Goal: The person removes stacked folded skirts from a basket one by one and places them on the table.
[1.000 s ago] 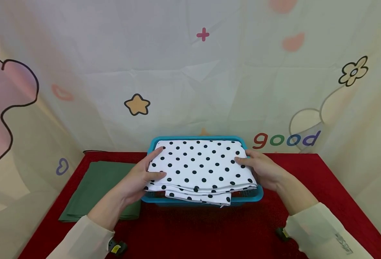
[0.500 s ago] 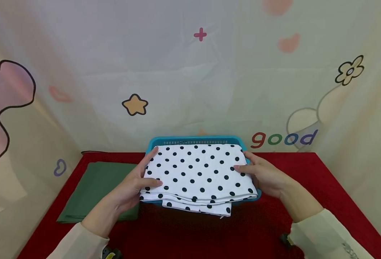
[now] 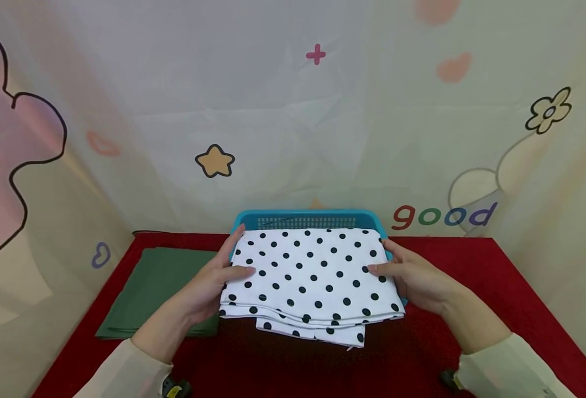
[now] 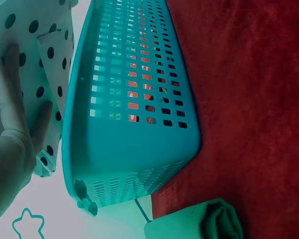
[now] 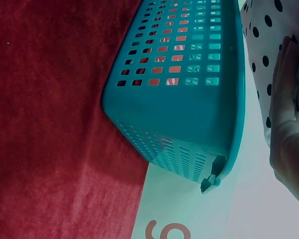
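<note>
A folded white cloth with black dots [image 3: 308,271] hangs level over the front part of a blue plastic basket [image 3: 308,213]. My left hand [image 3: 213,282] grips its left side, thumb on top and fingers underneath. The right side is held the same way by my right hand [image 3: 417,279]. In the left wrist view the fingers lie flat under the dotted cloth [image 4: 50,64], which is above the rim of the slotted basket [image 4: 124,144]. The right wrist view likewise shows a gap between cloth [image 5: 261,50] and basket [image 5: 164,109].
A folded green cloth [image 3: 158,282] lies on the red-covered table [image 3: 293,370], left of the basket. Reddish and white contents show through the basket's slots. Behind the table hangs a pale printed curtain [image 3: 273,110].
Both hands have lifted the dotted cloth off the basket's top and drawn it toward me. More of the basket's back wall shows now. The green cloth has stayed put.
</note>
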`<action>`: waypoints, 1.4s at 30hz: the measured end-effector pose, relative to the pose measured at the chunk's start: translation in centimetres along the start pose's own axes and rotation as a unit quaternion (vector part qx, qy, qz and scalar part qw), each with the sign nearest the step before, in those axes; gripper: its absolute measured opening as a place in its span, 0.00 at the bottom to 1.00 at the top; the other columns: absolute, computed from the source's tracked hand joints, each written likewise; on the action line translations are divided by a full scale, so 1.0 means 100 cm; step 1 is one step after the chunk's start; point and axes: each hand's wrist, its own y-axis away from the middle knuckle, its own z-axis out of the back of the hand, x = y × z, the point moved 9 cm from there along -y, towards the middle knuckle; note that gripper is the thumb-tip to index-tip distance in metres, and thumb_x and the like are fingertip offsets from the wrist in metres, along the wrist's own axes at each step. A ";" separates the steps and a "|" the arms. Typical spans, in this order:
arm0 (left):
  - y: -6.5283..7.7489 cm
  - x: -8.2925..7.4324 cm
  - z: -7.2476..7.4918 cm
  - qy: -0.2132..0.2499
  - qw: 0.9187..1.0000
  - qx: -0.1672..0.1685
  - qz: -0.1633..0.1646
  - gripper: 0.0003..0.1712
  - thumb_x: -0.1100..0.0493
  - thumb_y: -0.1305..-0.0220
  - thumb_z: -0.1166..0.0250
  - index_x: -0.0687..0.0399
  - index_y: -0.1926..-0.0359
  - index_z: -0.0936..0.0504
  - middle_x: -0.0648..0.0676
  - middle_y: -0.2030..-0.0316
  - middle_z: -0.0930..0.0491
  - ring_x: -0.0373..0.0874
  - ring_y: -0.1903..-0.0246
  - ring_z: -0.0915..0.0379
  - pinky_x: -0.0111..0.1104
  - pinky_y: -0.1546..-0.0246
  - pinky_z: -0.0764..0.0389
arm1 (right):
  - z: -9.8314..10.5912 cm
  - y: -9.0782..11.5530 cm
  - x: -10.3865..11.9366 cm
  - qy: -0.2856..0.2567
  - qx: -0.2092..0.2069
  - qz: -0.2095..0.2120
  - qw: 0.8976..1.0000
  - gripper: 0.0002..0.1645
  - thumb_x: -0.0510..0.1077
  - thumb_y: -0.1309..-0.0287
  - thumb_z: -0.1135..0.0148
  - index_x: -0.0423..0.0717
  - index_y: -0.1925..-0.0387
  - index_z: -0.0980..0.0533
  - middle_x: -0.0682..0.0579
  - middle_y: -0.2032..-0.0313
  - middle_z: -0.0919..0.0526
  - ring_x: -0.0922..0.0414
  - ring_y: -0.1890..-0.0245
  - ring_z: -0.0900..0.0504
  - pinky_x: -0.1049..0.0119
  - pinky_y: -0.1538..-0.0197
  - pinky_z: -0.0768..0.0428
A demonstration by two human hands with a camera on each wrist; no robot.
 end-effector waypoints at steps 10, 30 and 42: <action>0.007 0.003 0.004 0.003 1.000 -0.005 0.010 0.56 0.65 0.27 0.44 0.25 0.18 0.70 0.65 0.29 0.30 0.51 0.47 0.14 0.51 0.50 0.13 | -0.009 0.003 -0.001 -0.004 0.014 -0.002 1.000 0.51 0.46 0.29 0.37 0.57 0.17 0.56 0.44 0.40 0.16 0.45 0.47 0.11 0.47 0.46 0.13; 0.010 0.012 0.002 0.013 1.000 0.007 0.019 0.52 0.59 0.28 0.40 0.33 0.18 0.64 0.57 0.42 0.18 0.50 0.51 0.12 0.50 0.52 0.12 | -0.007 0.012 -0.008 -0.003 -0.018 -0.027 0.999 0.43 0.62 0.22 0.51 0.50 0.18 0.51 0.48 0.43 0.16 0.51 0.48 0.11 0.53 0.43 0.14; 0.009 0.010 0.001 0.015 0.999 -0.031 0.028 0.49 0.58 0.28 0.39 0.37 0.20 0.62 0.59 0.40 0.18 0.50 0.50 0.12 0.48 0.49 0.12 | -0.004 0.017 -0.009 0.006 -0.035 -0.035 0.999 0.43 0.60 0.23 0.49 0.48 0.18 0.50 0.43 0.33 0.25 0.54 0.43 0.16 0.56 0.39 0.15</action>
